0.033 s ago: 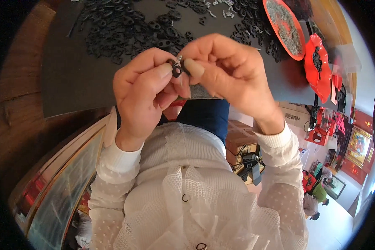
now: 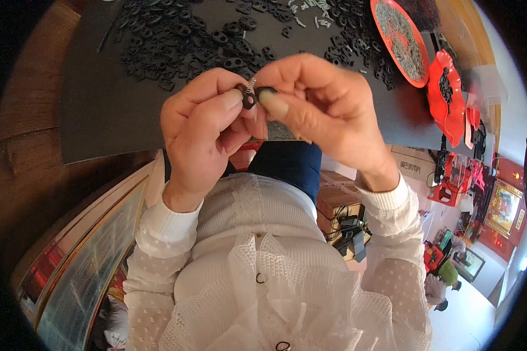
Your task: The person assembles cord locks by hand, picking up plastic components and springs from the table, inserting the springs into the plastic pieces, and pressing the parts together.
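My left hand [image 2: 196,126] pinches a small black plastic cord-lock piece [image 2: 246,103] with a round hole, between thumb and fingertips. A small metal coil spring [image 2: 252,85] stands at the top of that piece, slightly tilted. My right hand [image 2: 336,114] holds a second black plastic piece [image 2: 267,91] between thumb and forefinger, just right of the spring. My thumb covers much of it. Both hands meet over the near edge of the dark table [image 2: 99,128].
Loose black plastic parts [image 2: 175,44] cover the table's far side, with several springs [image 2: 313,7] beyond. At the right are an orange-red plate [image 2: 424,70] of springs and a red scalloped dish [image 2: 451,126] holding black parts. People [image 2: 445,281] are at the far right.
The right hand has shifted slightly, and more of the black piece under its thumb shows beside the spring. My left hand keeps its pinch. The whole view has dropped a little.
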Available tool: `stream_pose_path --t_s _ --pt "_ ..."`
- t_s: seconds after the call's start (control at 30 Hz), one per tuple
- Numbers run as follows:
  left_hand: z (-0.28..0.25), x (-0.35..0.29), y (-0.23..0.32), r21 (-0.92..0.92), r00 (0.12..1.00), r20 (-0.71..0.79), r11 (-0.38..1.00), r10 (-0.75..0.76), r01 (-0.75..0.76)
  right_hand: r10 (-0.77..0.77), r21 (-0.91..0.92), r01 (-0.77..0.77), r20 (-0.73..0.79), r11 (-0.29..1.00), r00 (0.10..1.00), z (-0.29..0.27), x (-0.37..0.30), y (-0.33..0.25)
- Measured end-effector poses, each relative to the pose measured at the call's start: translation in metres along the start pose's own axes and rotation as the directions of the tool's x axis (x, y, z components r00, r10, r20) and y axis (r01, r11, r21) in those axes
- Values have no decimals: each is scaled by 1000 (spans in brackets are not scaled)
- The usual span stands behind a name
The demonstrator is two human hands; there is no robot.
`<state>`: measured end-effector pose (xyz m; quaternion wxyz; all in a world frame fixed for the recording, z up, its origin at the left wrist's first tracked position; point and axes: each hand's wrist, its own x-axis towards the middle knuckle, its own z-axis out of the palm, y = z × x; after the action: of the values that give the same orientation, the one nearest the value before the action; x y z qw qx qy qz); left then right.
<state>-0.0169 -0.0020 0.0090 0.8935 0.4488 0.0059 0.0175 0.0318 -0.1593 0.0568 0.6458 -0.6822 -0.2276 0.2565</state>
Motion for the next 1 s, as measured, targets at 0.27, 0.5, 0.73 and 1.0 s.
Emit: stream_pose_path --t_s 0.27,0.5,0.73,1.0 --pt "-10 4 -2 13 995 91 999 -42 41 -84 -96 75 -91 993 992 2 -5 19" --pt "-9 9 -1 89 989 137 995 -65 53 101 -10 -101 -11 995 995 -26 10 8" --pt "-4 11 1 219 977 163 971 -134 96 192 4 -198 225 980 955 -43 13 -4" --pt "5 10 6 367 979 118 923 -166 112 171 -127 -145 225 981 959 -48 12 -9"
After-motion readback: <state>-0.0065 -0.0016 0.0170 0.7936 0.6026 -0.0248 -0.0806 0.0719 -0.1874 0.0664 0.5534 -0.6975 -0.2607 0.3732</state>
